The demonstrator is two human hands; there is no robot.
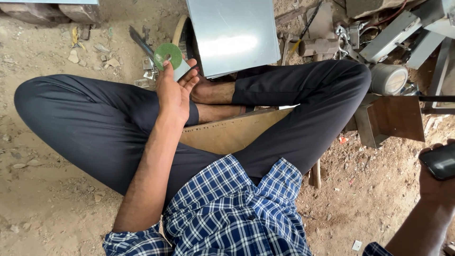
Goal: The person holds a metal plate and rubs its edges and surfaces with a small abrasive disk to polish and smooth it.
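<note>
Left hand pinching green disc at fingertips, face upright, just beyond crossed legs, beside metal sheets; right hand clamped on phone, well apart.

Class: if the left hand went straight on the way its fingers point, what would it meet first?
The left hand already holds a green disc at its fingertips. Beyond that, probably the metal scraps on the ground; depth is unclear.
</note>
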